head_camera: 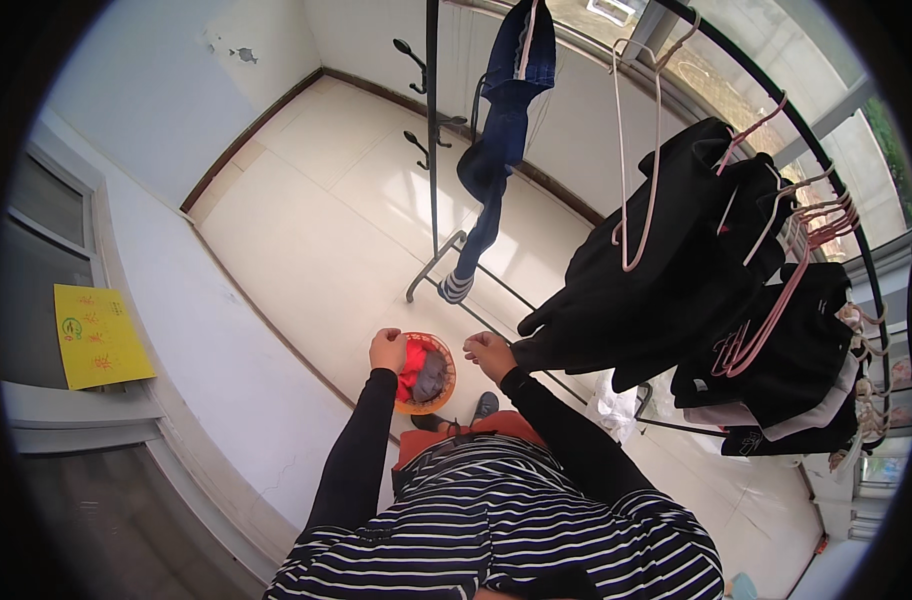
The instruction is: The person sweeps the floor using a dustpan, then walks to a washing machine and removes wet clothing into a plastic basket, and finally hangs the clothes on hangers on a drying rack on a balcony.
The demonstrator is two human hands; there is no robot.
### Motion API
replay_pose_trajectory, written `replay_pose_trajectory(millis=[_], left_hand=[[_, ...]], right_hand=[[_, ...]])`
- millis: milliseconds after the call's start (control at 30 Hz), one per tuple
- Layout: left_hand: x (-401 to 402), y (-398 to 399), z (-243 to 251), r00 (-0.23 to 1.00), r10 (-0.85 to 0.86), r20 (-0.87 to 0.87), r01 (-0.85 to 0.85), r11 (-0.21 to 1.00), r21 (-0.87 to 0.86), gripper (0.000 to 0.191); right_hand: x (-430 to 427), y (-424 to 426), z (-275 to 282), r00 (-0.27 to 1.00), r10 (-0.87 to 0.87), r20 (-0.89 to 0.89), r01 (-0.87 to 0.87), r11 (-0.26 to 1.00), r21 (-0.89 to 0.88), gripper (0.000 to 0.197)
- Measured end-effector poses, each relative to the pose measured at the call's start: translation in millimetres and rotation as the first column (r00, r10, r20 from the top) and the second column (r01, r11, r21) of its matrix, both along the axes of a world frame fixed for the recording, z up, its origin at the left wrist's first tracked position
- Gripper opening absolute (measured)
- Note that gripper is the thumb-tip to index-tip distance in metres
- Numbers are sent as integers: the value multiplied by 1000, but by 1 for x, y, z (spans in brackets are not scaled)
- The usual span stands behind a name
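My left hand [388, 350] is above the left rim of an orange plastic basket [450, 367], its fingers curled; I cannot tell whether anything is between them. Red cloth [409, 379] and grey cloth [430, 377] lie in the basket. To the basket's right is my right hand [490, 354], thumb and fingertips close together, with nothing plainly visible in them. Dark blue denim trousers [505, 127] hang from the rack beyond my hands, one striped cuff low down. A bare pale hanger [628, 187] hangs in front of black garments [651, 255] to the right.
The black metal rack [433, 150] has hooks on its post and a foot [435, 266] on the tiled floor. Several pink hangers [778, 322] hang at the right beside more dark clothes. A white plastic bag [613, 405] is low by the rack. A white wall [223, 330] runs along the left.
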State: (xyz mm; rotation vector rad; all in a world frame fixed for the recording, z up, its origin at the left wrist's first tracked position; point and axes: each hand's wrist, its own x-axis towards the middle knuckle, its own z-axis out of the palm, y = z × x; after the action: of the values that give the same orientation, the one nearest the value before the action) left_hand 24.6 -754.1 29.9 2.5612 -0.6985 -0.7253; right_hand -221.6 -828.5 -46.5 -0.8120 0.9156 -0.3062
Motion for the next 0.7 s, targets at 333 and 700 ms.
replay_pose_trajectory(millis=[333,700], left_hand=[[-147,-268,308,813,-439,383,581,561,-590,54],[-213,-339,363,628,-552,548,755,602,-260,60]], right_hand=[[-61,-115,158,899,-311,309,377,907,-186,23],[-70,-87,247,779,-367,509,513,839,-180,20]])
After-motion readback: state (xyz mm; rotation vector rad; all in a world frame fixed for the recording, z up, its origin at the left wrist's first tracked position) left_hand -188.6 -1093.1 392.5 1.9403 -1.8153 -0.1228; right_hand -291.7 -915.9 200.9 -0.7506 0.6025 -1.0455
